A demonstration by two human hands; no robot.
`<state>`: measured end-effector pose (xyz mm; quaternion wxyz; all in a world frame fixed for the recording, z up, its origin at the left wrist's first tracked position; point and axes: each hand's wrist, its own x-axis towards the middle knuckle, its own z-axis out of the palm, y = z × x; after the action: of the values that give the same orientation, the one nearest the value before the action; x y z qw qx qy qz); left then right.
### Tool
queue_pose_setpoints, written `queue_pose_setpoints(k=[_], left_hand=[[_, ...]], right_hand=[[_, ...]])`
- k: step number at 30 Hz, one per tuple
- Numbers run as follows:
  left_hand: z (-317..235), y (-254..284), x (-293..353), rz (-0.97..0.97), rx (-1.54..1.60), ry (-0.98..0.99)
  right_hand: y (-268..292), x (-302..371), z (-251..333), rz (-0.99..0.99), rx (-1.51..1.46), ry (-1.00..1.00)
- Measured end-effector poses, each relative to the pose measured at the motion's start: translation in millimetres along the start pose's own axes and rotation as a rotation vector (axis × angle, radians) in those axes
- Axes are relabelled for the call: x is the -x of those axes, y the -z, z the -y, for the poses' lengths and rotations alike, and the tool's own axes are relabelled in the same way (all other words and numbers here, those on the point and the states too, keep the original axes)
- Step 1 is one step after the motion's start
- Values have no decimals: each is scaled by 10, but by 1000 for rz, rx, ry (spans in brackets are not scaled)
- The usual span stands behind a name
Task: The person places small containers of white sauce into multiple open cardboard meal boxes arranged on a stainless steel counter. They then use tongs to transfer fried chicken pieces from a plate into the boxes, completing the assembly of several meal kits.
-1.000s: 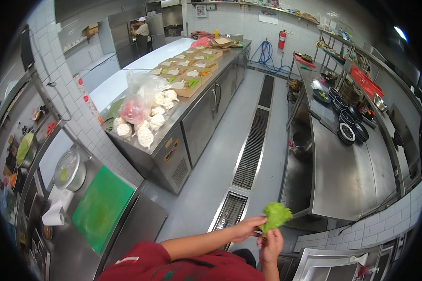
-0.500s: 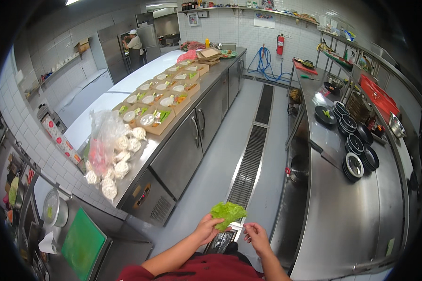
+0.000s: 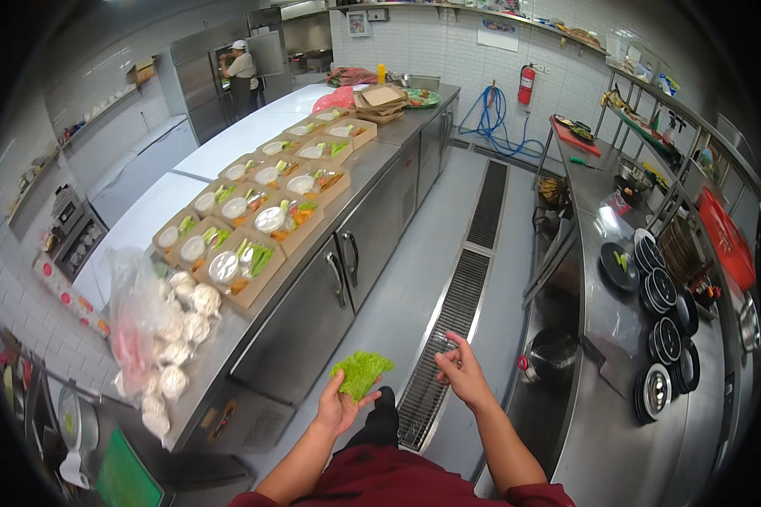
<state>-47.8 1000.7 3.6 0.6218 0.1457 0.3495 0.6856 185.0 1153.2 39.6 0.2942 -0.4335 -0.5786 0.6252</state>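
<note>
My left hand [image 3: 340, 409] holds a frilly green lettuce leaf [image 3: 362, 373] between thumb and fingers, above the floor of the aisle. To its right my right hand [image 3: 462, 372] is raised over the floor drain, fingers apart and partly curled, with nothing in it. On the steel counter to the left stand several open cardboard boxes [image 3: 320, 221], each with a round lidded tub and cut vegetables. At the counter's near end lie several white wrapped bundles [image 3: 196, 328], beside a clear plastic bag [image 3: 139, 296].
A long floor drain [image 3: 452, 338] runs down the aisle. The right steel table carries a cleaver [image 3: 604, 369], stacked black dishes [image 3: 654, 393] and a black plate [image 3: 619, 264]. A green cutting board [image 3: 128, 475] is at lower left. Far back, a person [image 3: 242, 78] stands by an open fridge.
My left hand has moved left with the lettuce leaf. My right hand has risen and its fingers have spread. The view has shifted forward, and a foot now shows below.
</note>
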Motion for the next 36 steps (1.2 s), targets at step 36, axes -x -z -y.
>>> queue_pose_setpoints(k=[36], left_hand=[[-4041,-418,-5734,-788,204,-1456]], right_hand=[[2860,-8663,1107,186,215,-185]])
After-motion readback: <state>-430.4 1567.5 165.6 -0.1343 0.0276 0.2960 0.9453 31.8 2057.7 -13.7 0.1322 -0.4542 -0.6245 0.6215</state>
